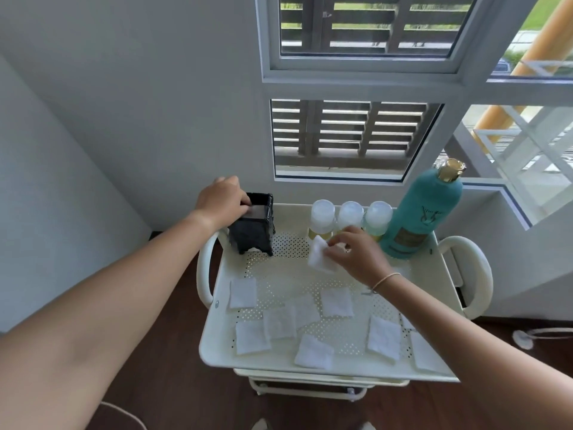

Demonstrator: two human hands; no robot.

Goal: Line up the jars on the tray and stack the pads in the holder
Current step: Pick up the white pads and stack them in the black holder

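Dark wooden flooring shows below a cream perforated cart tray (217, 346), and nearest its front edge lie the loose white cotton pads (313, 352) — about nine of them scattered flat across the front half, a couple overlapping near the middle. Farther in, the right hand (356, 254) pinches one raised pad (319, 256) between thumb and fingertips, lifted off the mesh and hanging tilted. Beyond it, three clear-capped jars (350, 214) already stand side by side in a row along the back rim, touching or nearly so, with a tall teal bottle (421, 212) just to their right. At the back left corner the left hand (221, 201) is curled over the rim of the black pad holder (252, 231), fingers at its opening with a pale pad under them. The jar half of the task looks done; the stacking has hardly begun. The risks, as I judge them: the right wrist sits close to the jars and could knock one out of line, and the holder — standing on small feet — could tip if pressed off-centre.
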